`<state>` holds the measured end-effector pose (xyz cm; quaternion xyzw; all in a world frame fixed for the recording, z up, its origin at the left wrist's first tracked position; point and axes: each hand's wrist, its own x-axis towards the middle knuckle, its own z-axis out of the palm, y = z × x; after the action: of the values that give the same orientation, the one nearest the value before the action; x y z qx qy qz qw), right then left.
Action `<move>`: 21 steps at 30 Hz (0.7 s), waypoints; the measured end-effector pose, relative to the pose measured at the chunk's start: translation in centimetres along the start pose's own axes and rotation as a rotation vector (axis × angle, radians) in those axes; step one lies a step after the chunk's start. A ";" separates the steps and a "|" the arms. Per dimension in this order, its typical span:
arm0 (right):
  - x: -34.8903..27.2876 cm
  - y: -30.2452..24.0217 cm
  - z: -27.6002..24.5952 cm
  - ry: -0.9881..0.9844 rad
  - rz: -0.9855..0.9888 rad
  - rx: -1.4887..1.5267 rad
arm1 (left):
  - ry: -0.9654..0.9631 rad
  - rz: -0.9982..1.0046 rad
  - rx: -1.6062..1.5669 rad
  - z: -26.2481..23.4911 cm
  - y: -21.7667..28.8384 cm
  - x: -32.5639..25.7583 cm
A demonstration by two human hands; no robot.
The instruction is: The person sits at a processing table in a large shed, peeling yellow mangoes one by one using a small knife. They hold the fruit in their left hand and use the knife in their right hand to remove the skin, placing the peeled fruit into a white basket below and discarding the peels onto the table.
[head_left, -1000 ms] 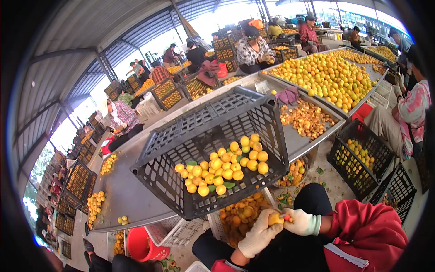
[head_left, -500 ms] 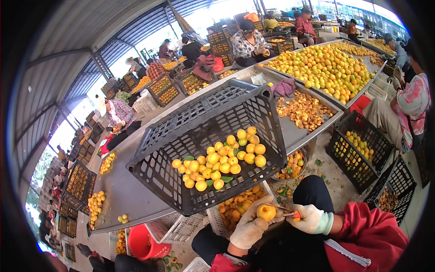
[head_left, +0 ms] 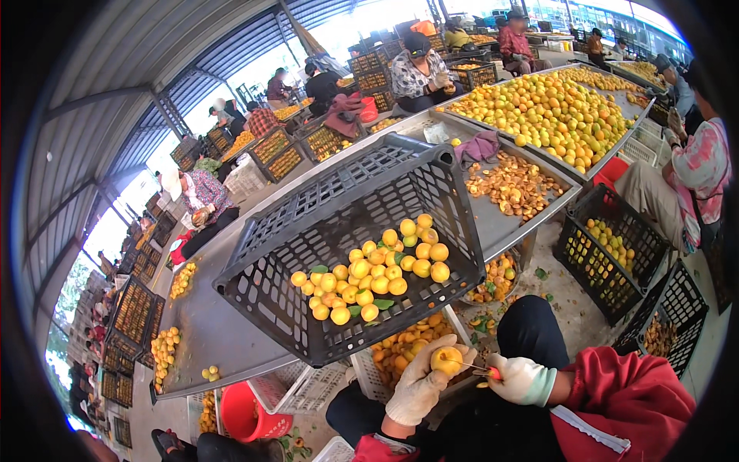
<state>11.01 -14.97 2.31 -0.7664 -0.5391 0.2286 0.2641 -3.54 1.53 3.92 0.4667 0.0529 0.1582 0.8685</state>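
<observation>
My left hand [head_left: 413, 391], in a pale work glove, has its fingers closed around a yellow apricot [head_left: 446, 360]. In my right hand [head_left: 525, 381], also gloved, is a small red-handled tool [head_left: 493, 373] with a thin metal end. That end reaches the right side of the apricot; its exact tip is hard to make out. Beyond my hands a black plastic crate [head_left: 331, 353] lies tilted on the metal table, its open side toward me. Loose apricots [head_left: 358, 279] and a few green leaves lie inside it. Below the crate, a white basket [head_left: 369, 379] holds orange fruit pieces [head_left: 404, 350].
The metal table [head_left: 223, 323] extends to the left, with apricots along its edge. Cut fruit pieces [head_left: 512, 185] and a large apricot heap [head_left: 550, 115] lie farther back. A red bucket [head_left: 254, 416] stands lower left, black crates [head_left: 612, 258] at right. Several people sit working around.
My right hand has shifted slightly down and left with the tool, and its metal end now shows against the apricot's side. My left hand has moved a little left with the fruit.
</observation>
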 end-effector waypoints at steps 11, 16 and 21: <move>0.7 -0.9 0.0 0.100 0.029 -0.123 | 0.048 -0.006 -0.278 -0.6 -2.9 0.7; 1.4 -0.8 -1.0 0.097 -0.042 -0.203 | 0.039 -0.027 0.550 -1.0 0.9 0.8; 1.6 -0.5 0.7 0.152 -0.066 -0.086 | 0.053 0.051 -0.014 0.1 -1.1 0.3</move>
<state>10.65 -13.22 2.00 -0.7741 -0.5517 0.1377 0.2783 -2.94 0.98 3.07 0.4575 0.0632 0.1929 0.8657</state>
